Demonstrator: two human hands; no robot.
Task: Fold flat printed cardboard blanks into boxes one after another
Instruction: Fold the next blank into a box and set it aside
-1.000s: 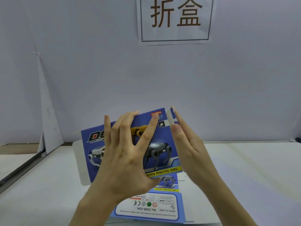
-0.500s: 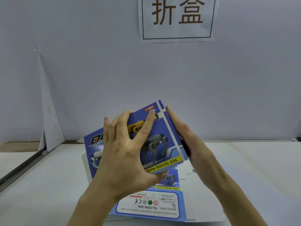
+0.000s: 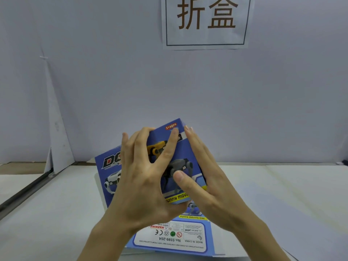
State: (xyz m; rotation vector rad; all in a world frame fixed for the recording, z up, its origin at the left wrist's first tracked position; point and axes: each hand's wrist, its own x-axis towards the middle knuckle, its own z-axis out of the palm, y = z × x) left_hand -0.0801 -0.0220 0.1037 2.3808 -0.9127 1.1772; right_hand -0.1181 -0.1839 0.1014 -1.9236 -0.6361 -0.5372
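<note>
1. The blue printed box (image 3: 156,166) I am folding is held up off the white table (image 3: 282,194), tilted, with its upper corner pointing toward the wall (image 3: 188,91). I cannot see whether anything is inside it; only its printed front, showing robot dogs, faces me.
2. Under my wrists another blue blank (image 3: 175,236) lies flat on the table, its white label panel turned toward me and reading upside down. Its near edge sits close to the bottom of the view.
3. The table is bare to my right, with plenty of open surface there. To my left, a dark rail (image 3: 28,191) runs diagonally along the tabletop, and a folded white sheet (image 3: 56,138) leans against the wall beyond it.
4. A white sign (image 3: 206,21) with two brown characters hangs on the wall above and behind the box.
5. My left hand (image 3: 143,185) is spread across the front panel, fingers fanned and pressing on the print, the index finger reaching up near the red age tag at the top corner.
6. My right hand (image 3: 205,178) lies flat along the box's right side, fingers straight and together, while its thumb comes round onto the front panel just beside my left index finger. Between them the two hands clamp the box; neither curls into a fist.
</note>
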